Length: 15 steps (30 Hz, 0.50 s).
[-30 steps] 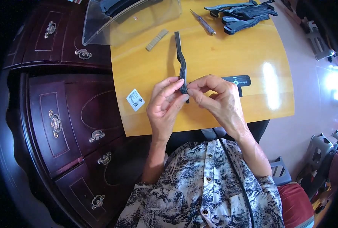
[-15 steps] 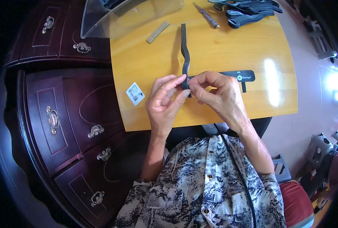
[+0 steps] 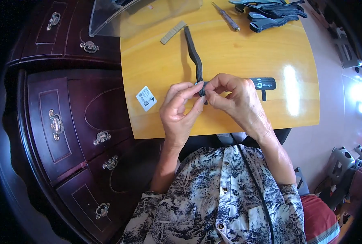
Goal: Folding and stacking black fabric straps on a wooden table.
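A long black strap (image 3: 192, 53) stretches away from me over the table, its near end pinched in my fingertips. My left hand (image 3: 179, 107) closes thumb and fingers on that end from the left. From the right, my right hand (image 3: 240, 97) pinches the same spot, where the strap looks folded or layered; the fingers partly cover it. Behind my right hand lies a flat black strap piece (image 3: 267, 83) with a light printed mark and a short dark tab below it, partly hidden.
The yellow table (image 3: 230, 53) also bears a white printed label (image 3: 146, 98), a tan ribbed strip (image 3: 173, 32), a slim pointed screwdriver-like tool (image 3: 228, 18), a pile of black straps (image 3: 274, 20) and a clear plastic bin (image 3: 156, 10). Dark wooden drawers (image 3: 50, 118) stand on the left.
The strap's far end has swung left, close to the tan strip. Both hands keep their pinch on its near end. The whole view has shifted slightly.
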Each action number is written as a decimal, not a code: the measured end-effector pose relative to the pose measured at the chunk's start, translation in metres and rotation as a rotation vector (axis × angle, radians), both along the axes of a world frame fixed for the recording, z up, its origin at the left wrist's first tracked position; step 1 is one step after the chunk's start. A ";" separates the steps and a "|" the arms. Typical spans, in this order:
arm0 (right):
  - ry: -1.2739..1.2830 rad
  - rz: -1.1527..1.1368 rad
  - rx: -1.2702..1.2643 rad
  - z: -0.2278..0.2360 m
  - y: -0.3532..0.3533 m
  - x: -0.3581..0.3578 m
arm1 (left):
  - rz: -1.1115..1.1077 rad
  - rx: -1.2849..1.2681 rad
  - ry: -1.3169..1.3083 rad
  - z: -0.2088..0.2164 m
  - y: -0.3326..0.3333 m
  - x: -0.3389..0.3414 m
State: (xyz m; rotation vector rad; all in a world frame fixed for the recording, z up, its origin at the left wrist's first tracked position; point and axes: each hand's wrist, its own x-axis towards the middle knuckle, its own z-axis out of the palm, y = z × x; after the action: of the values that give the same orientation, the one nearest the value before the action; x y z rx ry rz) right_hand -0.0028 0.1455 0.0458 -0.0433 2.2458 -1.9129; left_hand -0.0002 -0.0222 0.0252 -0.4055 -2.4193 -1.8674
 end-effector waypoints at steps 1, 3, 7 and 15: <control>0.042 -0.029 0.051 0.001 -0.002 0.001 | 0.006 0.031 0.032 -0.003 0.001 0.000; 0.083 -0.056 0.103 0.002 -0.004 0.002 | 0.013 0.025 0.047 -0.005 0.001 0.000; 0.108 -0.073 0.092 -0.001 -0.007 0.002 | 0.024 -0.058 0.081 -0.005 -0.001 0.000; 0.031 -0.067 0.072 -0.012 -0.012 -0.001 | 0.003 0.031 0.043 -0.011 0.000 0.003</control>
State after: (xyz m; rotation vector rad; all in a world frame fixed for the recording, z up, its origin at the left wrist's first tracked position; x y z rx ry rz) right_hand -0.0036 0.1337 0.0340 0.0121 2.3637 -1.8742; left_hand 0.0028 -0.0226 0.0146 -0.4352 -2.3595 -1.8716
